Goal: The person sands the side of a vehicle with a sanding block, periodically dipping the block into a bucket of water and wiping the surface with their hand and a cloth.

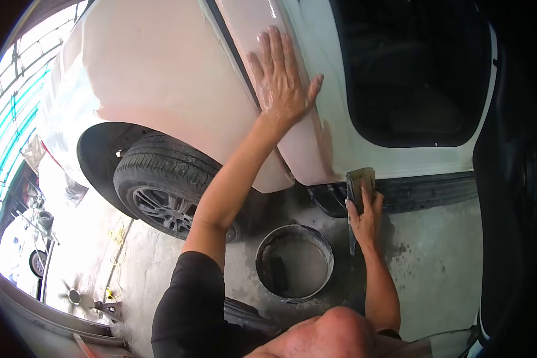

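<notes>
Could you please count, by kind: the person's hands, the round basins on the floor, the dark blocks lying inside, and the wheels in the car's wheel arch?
Hands: 2 (left hand, right hand)
Basin: 1
Dark block: 1
Wheel: 1
Total: 5

Your left arm (235, 173) reaches from lower left to upper centre, elbow slightly bent. Your left hand (283, 89) lies flat and wet, fingers (276, 53) spread, thumb out rightward. Right of centre, your right forearm (380, 286) rises to your right hand (367, 224), curled in a grip.
</notes>
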A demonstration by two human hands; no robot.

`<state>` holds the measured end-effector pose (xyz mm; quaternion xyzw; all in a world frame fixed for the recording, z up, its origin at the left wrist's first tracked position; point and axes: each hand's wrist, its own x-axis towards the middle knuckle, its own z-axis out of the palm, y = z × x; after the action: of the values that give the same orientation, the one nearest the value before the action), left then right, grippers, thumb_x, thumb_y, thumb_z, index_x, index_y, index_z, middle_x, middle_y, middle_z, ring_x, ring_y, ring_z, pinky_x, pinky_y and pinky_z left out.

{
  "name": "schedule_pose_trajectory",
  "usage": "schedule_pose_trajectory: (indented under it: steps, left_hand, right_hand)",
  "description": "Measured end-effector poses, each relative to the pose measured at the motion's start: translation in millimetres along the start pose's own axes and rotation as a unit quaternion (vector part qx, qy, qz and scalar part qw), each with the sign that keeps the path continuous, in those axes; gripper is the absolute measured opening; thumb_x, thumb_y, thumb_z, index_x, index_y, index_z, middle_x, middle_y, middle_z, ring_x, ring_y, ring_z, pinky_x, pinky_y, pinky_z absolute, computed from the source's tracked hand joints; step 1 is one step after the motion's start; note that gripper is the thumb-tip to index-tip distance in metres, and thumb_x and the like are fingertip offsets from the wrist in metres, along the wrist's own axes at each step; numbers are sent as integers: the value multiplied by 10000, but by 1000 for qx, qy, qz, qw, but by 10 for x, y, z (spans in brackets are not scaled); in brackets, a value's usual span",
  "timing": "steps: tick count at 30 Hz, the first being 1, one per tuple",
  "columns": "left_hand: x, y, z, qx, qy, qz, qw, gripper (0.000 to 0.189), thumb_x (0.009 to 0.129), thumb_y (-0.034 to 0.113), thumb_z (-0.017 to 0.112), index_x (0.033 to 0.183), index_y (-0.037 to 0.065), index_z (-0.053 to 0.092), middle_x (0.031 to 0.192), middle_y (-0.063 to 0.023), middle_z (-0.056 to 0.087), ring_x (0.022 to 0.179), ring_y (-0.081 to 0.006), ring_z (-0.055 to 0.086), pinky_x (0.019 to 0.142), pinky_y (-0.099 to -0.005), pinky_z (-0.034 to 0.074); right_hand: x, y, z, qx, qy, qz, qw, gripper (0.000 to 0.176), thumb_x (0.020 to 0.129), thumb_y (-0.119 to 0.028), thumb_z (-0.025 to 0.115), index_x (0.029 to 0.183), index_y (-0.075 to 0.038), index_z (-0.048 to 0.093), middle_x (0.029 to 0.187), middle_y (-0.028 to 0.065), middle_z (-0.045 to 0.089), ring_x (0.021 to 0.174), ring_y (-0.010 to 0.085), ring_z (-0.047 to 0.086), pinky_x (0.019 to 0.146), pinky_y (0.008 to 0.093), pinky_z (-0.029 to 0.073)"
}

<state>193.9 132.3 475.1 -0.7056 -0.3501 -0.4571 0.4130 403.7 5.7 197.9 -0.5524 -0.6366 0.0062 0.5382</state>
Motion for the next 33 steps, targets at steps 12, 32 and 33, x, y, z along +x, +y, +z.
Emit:
schedule_pose_trajectory:
  steps: [12,32,33]
  left_hand:
    - [-2599,376,-318,-285,-230,18,930,698,921,276,678,1476,-43,401,1557,-260,360,1472,-413,317,1173,-612,270]
    - [-7683,1524,552,-246,-697,-62,671,323,933,219,552,1144,59,738,1255,-210,682,1150,-331,677,1019,-483,508]
    - [-7573,1487,578,-241,-707,-53,663,318,933,219,552,1133,61,742,1255,-211,682,1159,-330,674,1022,-480,508]
  right_hand:
    - [-338,-501,324,-150,-414,-152,885,538,805,-400,781,1263,-125,711,1248,256,561,1142,427,583,945,500,502]
    - [-3212,663,3119,-446,-784,-116,416,506,1000,-309,531,1440,-60,549,1518,202,462,1361,403,429,1057,632,327]
    - [-3168,609,3066,-444,-783,-124,418,499,997,-309,532,1429,-60,563,1508,205,471,1345,404,440,1046,632,335]
